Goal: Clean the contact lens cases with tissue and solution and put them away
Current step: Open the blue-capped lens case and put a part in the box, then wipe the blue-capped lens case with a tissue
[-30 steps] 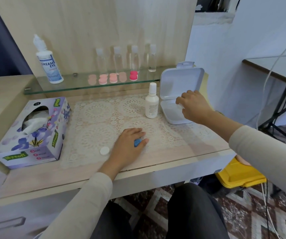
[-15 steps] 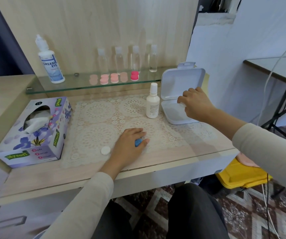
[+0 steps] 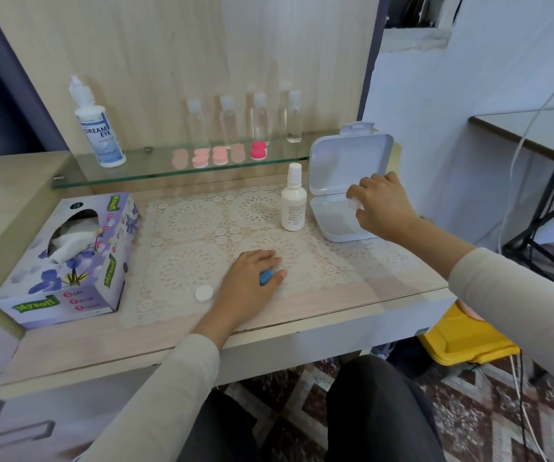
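Note:
My left hand [image 3: 250,281] rests on the lace mat and holds a blue contact lens case [image 3: 266,277] between thumb and fingers. A loose white round cap [image 3: 204,293] lies just left of that hand. My right hand [image 3: 380,205] hovers over the open white box [image 3: 339,225], fingers curled round a small white piece, probably tissue [image 3: 355,203]. A small white solution bottle [image 3: 293,202] stands upright left of the box. The tissue box [image 3: 69,261] sits at the left with a tissue sticking out.
A glass shelf [image 3: 155,171] at the back carries a large solution bottle [image 3: 97,125], several pink lens cases [image 3: 219,155] and several clear small bottles [image 3: 260,116]. A yellow bin [image 3: 462,341] stands on the floor to the right, under the desk edge.
My right hand has lifted slightly and drawn back over the open box's base. My left hand has stayed on the blue case.

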`<state>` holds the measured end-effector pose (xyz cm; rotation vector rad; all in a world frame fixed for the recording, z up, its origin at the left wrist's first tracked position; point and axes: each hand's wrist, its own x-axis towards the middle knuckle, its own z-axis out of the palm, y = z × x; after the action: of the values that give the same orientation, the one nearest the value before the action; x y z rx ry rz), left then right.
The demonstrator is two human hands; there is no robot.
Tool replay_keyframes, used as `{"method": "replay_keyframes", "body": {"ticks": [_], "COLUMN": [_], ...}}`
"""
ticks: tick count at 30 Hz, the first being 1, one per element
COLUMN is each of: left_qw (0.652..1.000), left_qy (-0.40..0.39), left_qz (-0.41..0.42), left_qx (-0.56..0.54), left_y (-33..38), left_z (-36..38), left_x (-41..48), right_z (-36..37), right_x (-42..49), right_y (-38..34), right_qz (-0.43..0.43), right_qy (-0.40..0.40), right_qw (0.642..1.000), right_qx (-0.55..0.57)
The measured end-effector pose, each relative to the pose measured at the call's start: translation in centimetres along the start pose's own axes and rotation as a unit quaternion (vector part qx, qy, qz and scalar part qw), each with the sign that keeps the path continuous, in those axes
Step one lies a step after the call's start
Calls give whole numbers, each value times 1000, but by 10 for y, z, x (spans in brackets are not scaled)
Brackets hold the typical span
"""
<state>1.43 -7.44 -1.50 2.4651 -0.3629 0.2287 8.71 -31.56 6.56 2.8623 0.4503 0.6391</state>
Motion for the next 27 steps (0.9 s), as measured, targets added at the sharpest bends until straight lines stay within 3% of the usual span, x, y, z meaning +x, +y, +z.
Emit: {"method": "replay_keyframes", "body": {"ticks": [4,8,13,17,19,24,27], "left_qw": [999,992,994,994,993,992,992], "left_qy": [2,28,75,64,51,50,47], "left_qz": [-17,-48,-67,-88,-87,-85,-82], "left_qx": [-45,-116,-40,20,57,82,83], "left_y": [5,8,-13,-36,-44,-53,-54], "left_z": [-7,-27,-53,-67,-69,-70,-68], "left_x": [1,-6,-26,-50,-62,-72,-71], "right_z": [-6,-20,-20,-6,-1,4,6], "right_x": [-2,-9,-21,-27,-28,-32,-35], "right_y": [-8,-37,-94,-134,-148,-163,-167], "right_qz": [52,97,127,102,71,-20,-38], "right_qy": [34,73,-13,-67,-81,-74,-73], "right_qw": [995,954,861,833,844,912,926], "right_qx": [78,275,492,540,526,402,369]}}
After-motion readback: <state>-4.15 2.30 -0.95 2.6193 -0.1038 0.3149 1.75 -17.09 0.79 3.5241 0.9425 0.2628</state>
